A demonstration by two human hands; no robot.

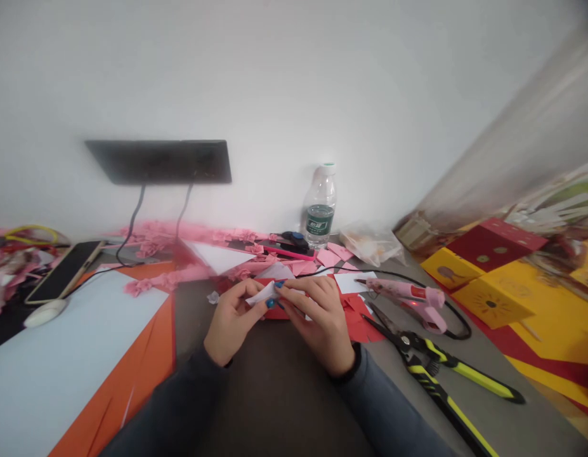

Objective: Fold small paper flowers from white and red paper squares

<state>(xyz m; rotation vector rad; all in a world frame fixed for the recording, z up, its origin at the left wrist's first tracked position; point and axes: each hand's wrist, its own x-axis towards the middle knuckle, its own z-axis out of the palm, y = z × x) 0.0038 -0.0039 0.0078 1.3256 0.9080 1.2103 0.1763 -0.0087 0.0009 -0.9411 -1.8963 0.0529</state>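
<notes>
Between my two hands, over the middle of the table, is a small piece of white paper [262,294], bent or folded. My left hand [234,320] pinches it between thumb and fingers. My right hand [322,317] closes on its right end, with fingertips meeting those of the left. Part of the paper is hidden by my fingers. Beneath and just beyond lie red paper pieces [363,324] and a white paper square [353,282].
Right of my hands lie a pink glue gun [417,298] with a black cord and yellow-black shears [431,362]. A water bottle [321,209] stands by the wall. Pink paper flowers [155,279] spread behind. Left are large white sheets [84,355], a phone [65,271] and a mouse [45,313].
</notes>
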